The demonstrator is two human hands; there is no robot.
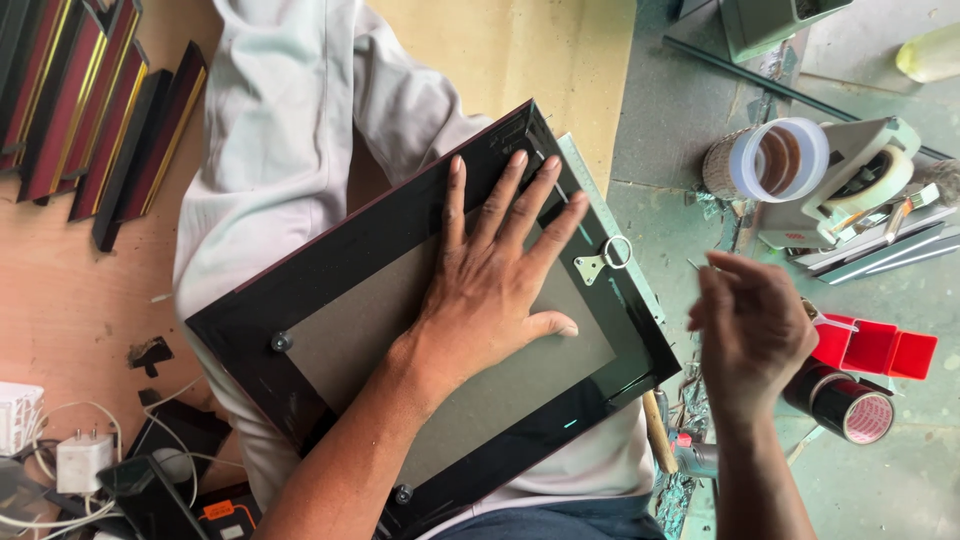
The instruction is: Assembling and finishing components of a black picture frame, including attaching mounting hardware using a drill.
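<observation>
— Pressing down with our left hand (490, 290), we keep the fingers spread wide and flat on the grey backing board (370, 330) of the picture frame (250, 320), don't we?

— Yes, and the black frame lies face down across our lap, tilted, with a metal hanging ring (615, 252) near its far edge.

— What about our right hand (750, 330)?

— It hovers just beside the frame's right corner, fingers curled narrow; we cannot tell if they pinch anything.

— Nearby?

— A tape dispenser (860, 185), a red tray (880, 350) and a dark tape roll (845, 400) on the floor.
</observation>
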